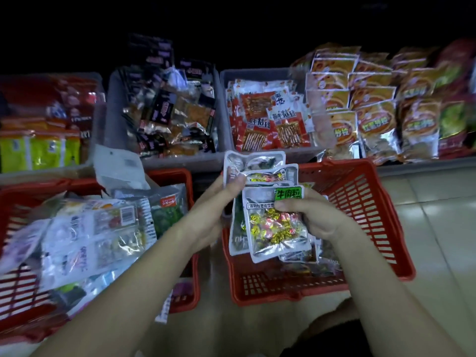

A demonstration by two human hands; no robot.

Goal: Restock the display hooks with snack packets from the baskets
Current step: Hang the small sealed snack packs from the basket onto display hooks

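Baskets: red slatted plastic basket (360,202) at centre right holds a few foil packets; second red basket (15,228) at lower left is heaped with clear-windowed pouches, its edge cut off. Grey bins (226,104) above hold red and black packets; upper frame too dark to read. Left hand (219,202) and right hand (316,215), fingers closed, grip a fan of glossy silver candy packets (273,222) over the right basket.

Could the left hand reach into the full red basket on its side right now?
Probably not freely: the left hand is pinching silver snack packets together with the right hand. The left basket itself lies open and unblocked.
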